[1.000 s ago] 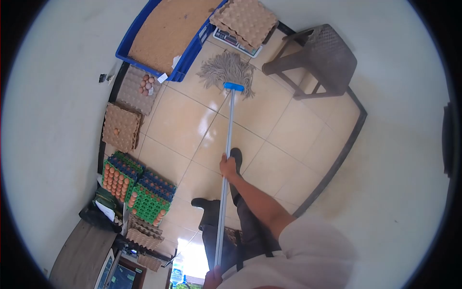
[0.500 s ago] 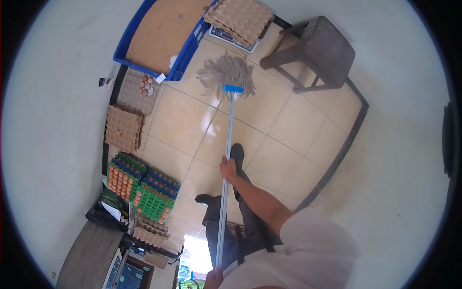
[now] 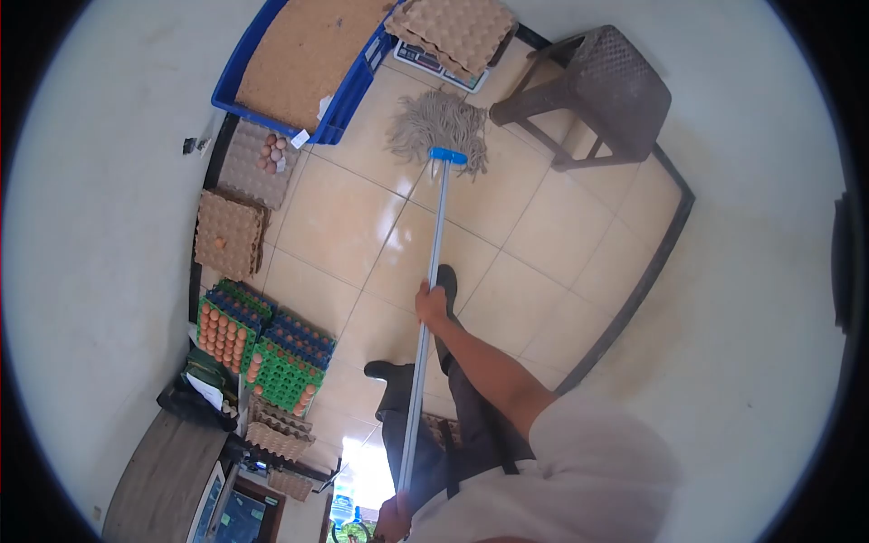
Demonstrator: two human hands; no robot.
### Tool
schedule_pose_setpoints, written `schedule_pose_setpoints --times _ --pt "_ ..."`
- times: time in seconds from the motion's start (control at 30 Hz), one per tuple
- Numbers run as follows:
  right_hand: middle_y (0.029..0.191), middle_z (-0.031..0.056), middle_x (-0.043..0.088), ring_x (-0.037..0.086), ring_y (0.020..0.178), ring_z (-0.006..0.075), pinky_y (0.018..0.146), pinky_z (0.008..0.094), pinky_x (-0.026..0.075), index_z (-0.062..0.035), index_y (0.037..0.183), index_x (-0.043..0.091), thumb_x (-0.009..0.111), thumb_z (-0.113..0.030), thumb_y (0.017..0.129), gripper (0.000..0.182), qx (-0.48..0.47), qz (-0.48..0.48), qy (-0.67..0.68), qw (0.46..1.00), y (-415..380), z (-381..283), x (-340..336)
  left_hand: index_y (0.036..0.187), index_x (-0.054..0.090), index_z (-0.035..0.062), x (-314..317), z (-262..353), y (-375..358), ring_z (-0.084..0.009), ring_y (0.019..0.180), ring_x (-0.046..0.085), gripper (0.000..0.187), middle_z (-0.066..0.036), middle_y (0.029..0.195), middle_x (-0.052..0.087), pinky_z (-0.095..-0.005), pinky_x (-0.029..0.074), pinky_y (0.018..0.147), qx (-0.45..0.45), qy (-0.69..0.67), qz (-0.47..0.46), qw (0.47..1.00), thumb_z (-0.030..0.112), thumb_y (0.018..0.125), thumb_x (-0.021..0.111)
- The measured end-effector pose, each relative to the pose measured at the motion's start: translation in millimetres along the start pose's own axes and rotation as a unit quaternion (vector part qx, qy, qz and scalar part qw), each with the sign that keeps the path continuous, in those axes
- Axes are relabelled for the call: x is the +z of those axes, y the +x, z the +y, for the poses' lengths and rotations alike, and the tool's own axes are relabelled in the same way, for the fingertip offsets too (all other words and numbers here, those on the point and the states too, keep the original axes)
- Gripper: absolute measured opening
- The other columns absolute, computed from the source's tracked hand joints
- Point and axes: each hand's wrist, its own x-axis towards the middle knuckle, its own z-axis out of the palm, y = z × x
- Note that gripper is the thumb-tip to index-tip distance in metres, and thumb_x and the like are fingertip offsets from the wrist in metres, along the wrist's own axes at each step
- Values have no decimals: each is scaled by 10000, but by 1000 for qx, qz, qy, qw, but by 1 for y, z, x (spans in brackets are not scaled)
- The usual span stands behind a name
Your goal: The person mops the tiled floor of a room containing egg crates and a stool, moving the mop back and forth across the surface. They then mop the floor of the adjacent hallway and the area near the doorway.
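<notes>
A string mop (image 3: 439, 131) with a blue head clamp lies spread on the tiled floor, and its long metal handle (image 3: 422, 371) runs back toward my body. Partway along the handle, my right hand (image 3: 432, 303) is closed around it. My left hand (image 3: 392, 520) grips the handle near its top end, low in the view and partly cut off by the frame. The mop strands lie between a blue bin (image 3: 339, 127) and a brown plastic stool (image 3: 611, 100). My dark boots (image 3: 391, 371) stand on either side of the handle.
Along the left wall are egg trays (image 3: 231, 235), green trays with eggs (image 3: 290, 371) and a grey tray with several eggs (image 3: 258, 167). More trays (image 3: 453, 32) rest on a scale (image 3: 439, 68) at the top. A wooden cabinet (image 3: 163, 480) stands lower left.
The mop head has moved a little right and slightly farther away, and the handle tilts more to the right. Both hands keep their hold; the left has shifted slightly left.
</notes>
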Motion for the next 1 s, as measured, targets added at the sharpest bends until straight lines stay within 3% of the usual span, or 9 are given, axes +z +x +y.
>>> schedule_pose_setpoints --times 0.07,0.17,0.37,0.57,0.67,0.7,0.77,0.87,1.0 --pt "515 167 535 553 391 261 344 380 429 70 721 487 426 -393 922 509 -18 -11 39 999 38 -37 -13 822 578 -36 13 -36 45 -471 712 567 619 -280 664 563 -495 434 610 31 49 17 998 493 933 277" --pt "515 182 536 558 397 274 364 385 443 80 709 486 428 -389 919 517 -64 16 44 997 82 -76 -21 788 550 -32 -14 85 59 -472 738 556 594 -265 706 570 -507 417 607 45 24 83 995 474 944 280" --pt "601 238 571 590 448 307 404 410 465 128 785 498 414 -386 917 537 -40 30 -30 998 4 9 15 845 587 -21 -1 20 -4 -472 773 573 580 -276 721 580 -502 438 644 -14 43 67 997 463 934 281" --pt "601 217 576 581 438 303 391 412 457 112 806 504 399 -400 921 536 -39 -24 -7 999 37 -52 -10 786 575 -22 13 -14 41 -467 761 568 600 -288 711 570 -513 420 624 -24 19 8 1000 475 938 276" --pt "625 225 586 592 465 313 398 407 459 104 820 519 396 -401 922 529 -97 15 15 995 91 -119 -13 773 565 -23 -11 67 66 -464 707 556 592 -267 684 566 -501 411 596 34 12 75 997 469 942 283" --pt "634 229 588 596 474 314 400 408 460 103 825 520 399 -400 921 526 -95 20 9 995 95 -111 -6 782 570 -23 -13 79 69 -459 698 558 592 -260 686 571 -494 415 599 55 20 105 993 472 941 286" --pt "651 238 591 604 491 317 402 410 461 100 835 523 405 -398 919 519 -83 19 -10 996 84 -44 21 770 573 -22 1 10 61 -444 688 563 581 -250 677 573 -487 416 595 28 24 63 997 458 942 294" --pt "629 254 571 572 415 310 359 397 439 128 801 477 410 -369 925 517 -12 -29 -7 999 -22 2 18 749 564 -23 12 -21 5 -432 656 552 578 -241 651 562 -482 404 576 -28 11 62 998 447 945 292" --pt "570 206 555 565 401 282 348 382 436 110 766 475 422 -358 923 497 17 -12 -22 1000 -48 0 24 721 553 -24 4 -28 -13 -416 614 538 574 -230 616 546 -476 389 550 -35 9 73 997 432 949 289"
